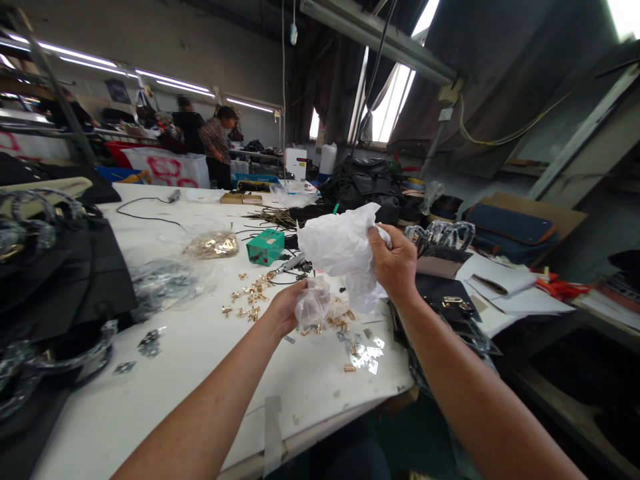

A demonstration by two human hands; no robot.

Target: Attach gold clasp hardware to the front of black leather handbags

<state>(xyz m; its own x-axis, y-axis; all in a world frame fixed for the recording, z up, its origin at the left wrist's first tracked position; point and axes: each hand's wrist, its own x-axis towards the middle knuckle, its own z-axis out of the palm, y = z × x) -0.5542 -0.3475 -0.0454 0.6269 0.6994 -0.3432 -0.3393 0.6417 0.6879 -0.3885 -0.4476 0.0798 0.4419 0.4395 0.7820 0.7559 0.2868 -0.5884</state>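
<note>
My right hand (396,261) is closed on a crumpled sheet of white paper (335,239), raised above the table. Lower and to the left, my left hand (289,308) grips a clear plastic bag (313,302), whose contents I cannot make out. Small gold metal fittings (254,293) lie scattered left of that hand, with more of them under the bag. Thin silver plates (369,357) are spread nearer the table's front edge. Behind the left hand sit a green box (265,247) with a knob and a metal hand tool (290,263).
On the white table (200,373), a bag of gold fittings (213,245) and a plastic bag of silver plates (165,287) lie to the left. Black bag pieces with wrapped handles (55,267) flank the left edge. A dark blue bag (513,222) stands right. Several people (218,143) are in the background.
</note>
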